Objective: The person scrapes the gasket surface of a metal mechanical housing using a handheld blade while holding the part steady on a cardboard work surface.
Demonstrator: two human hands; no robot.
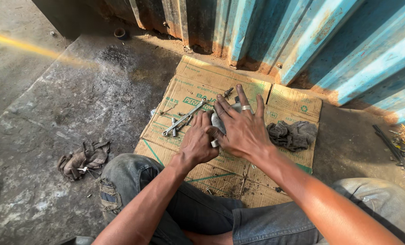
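A grey metal part [217, 121] lies on flattened cardboard [198, 81], mostly hidden under both hands.

Bright daylight falls from the right, lighting the forearms; a yellow flare streaks the far left; edges bow slightly, focus stays sharp.

wrench [183, 118] left, rag [293, 134] right, cardboard [198, 80] beyond bare
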